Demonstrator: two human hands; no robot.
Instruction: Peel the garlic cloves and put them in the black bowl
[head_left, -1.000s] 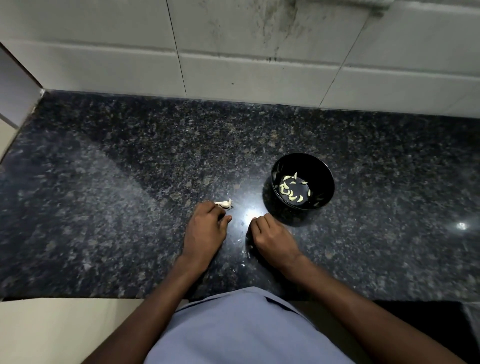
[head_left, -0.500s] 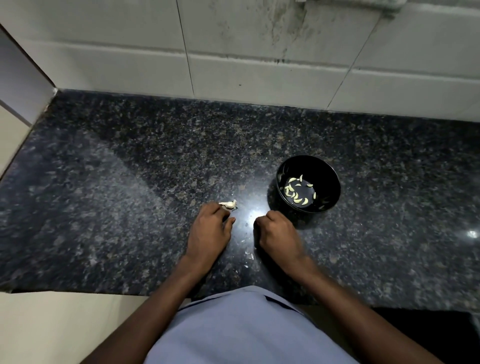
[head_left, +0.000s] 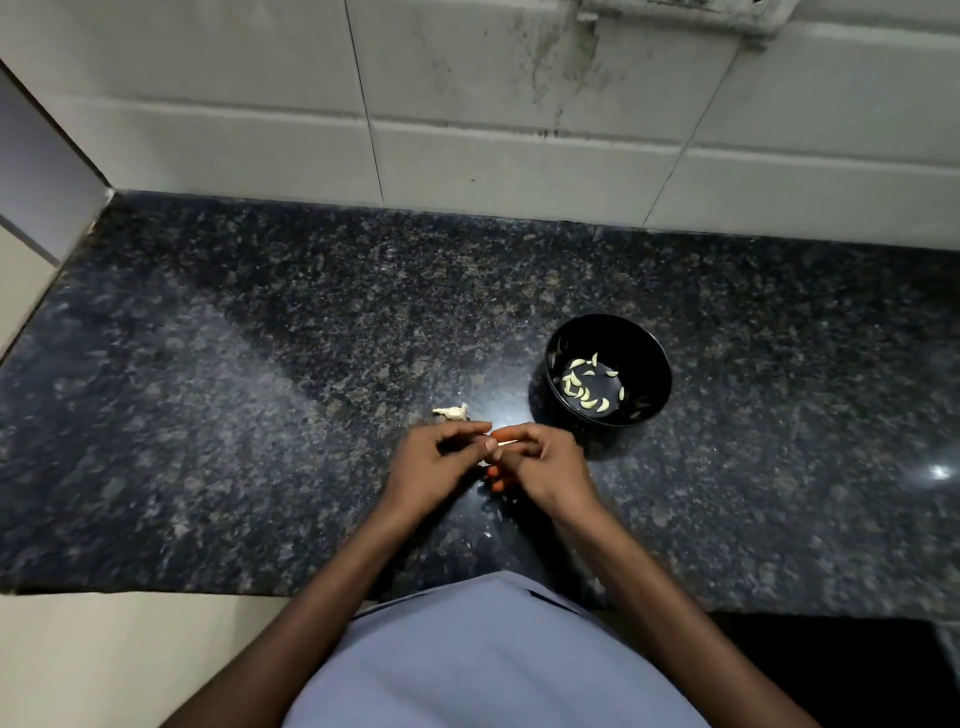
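Note:
A black bowl (head_left: 649, 358) stands on the dark granite counter (head_left: 260, 389) and holds several peeled garlic cloves (head_left: 584, 387). Just left of it, my left hand (head_left: 434, 467) and my right hand (head_left: 540, 467) meet above the counter, fingertips together. Between them they pinch a small pale garlic clove (head_left: 506, 443), most of it hidden by the fingers. A whitish garlic piece (head_left: 453, 411) lies on the counter just beyond my left hand.
A white tiled wall (head_left: 467, 130) rises behind the counter, and a side panel (head_left: 36, 171) closes the left end. Small pale skin scraps (head_left: 485, 535) lie on the counter near its front edge, below my hands.
Both hands have lifted off the counter and come together; they now pinch a clove between them. The garlic piece stays on the counter where my left hand was.

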